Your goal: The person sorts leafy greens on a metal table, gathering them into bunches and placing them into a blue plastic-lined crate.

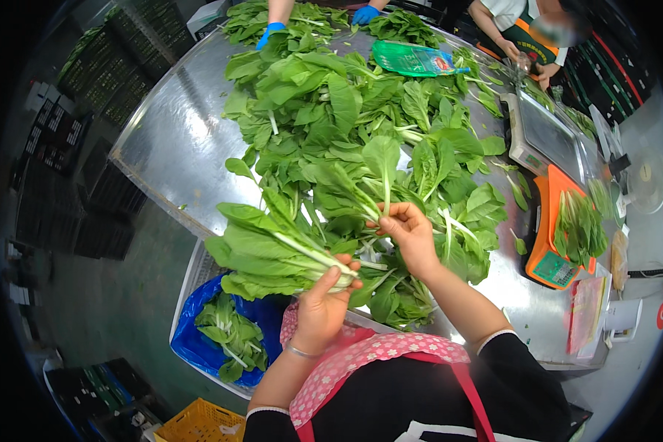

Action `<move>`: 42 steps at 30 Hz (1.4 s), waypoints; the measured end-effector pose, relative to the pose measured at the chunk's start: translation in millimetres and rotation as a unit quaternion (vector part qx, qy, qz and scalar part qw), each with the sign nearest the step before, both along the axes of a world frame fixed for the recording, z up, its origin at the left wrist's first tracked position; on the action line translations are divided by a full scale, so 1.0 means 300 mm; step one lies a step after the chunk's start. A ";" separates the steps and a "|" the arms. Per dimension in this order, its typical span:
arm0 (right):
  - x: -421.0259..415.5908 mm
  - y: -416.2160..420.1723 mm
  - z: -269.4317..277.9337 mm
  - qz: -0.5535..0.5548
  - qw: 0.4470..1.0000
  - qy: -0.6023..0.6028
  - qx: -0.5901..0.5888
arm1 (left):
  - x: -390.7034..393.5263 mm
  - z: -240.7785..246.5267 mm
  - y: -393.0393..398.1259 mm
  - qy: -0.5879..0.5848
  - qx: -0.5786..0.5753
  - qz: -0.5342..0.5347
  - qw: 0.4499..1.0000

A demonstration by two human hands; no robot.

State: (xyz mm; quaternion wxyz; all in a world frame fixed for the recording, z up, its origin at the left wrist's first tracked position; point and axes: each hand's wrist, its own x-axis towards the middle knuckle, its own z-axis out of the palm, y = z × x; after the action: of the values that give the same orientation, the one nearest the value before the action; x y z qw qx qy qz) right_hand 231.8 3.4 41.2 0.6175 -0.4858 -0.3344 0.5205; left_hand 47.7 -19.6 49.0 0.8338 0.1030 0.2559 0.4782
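A thick bunch of leafy greens (265,243) with pale stems lies in my left hand (326,298), its leaves pointing up and to the left. My right hand (409,237) pinches a few stems of leafy greens (384,160) between thumb and fingers, to the right of that bunch. Beneath and beyond both hands spreads a large pile of loose leafy greens (331,105) on a stainless steel table (171,132). Below my left hand stands a crate lined with a blue plastic bag (190,351), which holds some discarded-looking greens (232,337).
At right, an orange digital scale (555,271) carries greens (577,232), near a larger scale (550,132). A green plastic bottle (420,58) lies on the pile. Blue-gloved hands (271,33) work at the far edge; another person (522,38) stands far right. A yellow crate (199,422) sits on the floor.
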 end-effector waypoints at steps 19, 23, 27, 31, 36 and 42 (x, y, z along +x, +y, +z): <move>-0.145 -0.151 0.034 0.047 0.904 -0.350 0.243 | 0.007 -0.044 0.026 0.021 -0.032 -0.053 0.998; -0.162 -0.156 0.038 0.043 0.998 -0.042 0.026 | 0.009 -0.049 0.029 0.042 0.030 -0.030 0.998; -0.105 -0.124 0.054 0.138 0.987 0.013 -0.080 | 0.005 -0.039 0.028 0.081 0.086 -0.034 0.992; -0.063 -0.119 0.056 0.219 0.962 0.090 -0.133 | -0.004 -0.039 0.028 0.058 0.103 -0.055 0.991; -0.090 -0.128 0.046 -0.034 0.986 0.162 0.038 | -0.005 -0.060 0.019 -0.031 0.010 -0.003 0.999; 0.131 -0.031 0.109 0.304 0.841 -0.440 -0.078 | -0.099 -0.050 0.072 -0.077 0.004 0.091 0.993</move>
State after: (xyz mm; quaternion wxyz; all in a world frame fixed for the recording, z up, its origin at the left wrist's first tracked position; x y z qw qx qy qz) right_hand 271.0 -5.9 73.8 0.1759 -0.5844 -0.6599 0.4382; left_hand 18.0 2.0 34.0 0.8037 0.0460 0.1974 0.5594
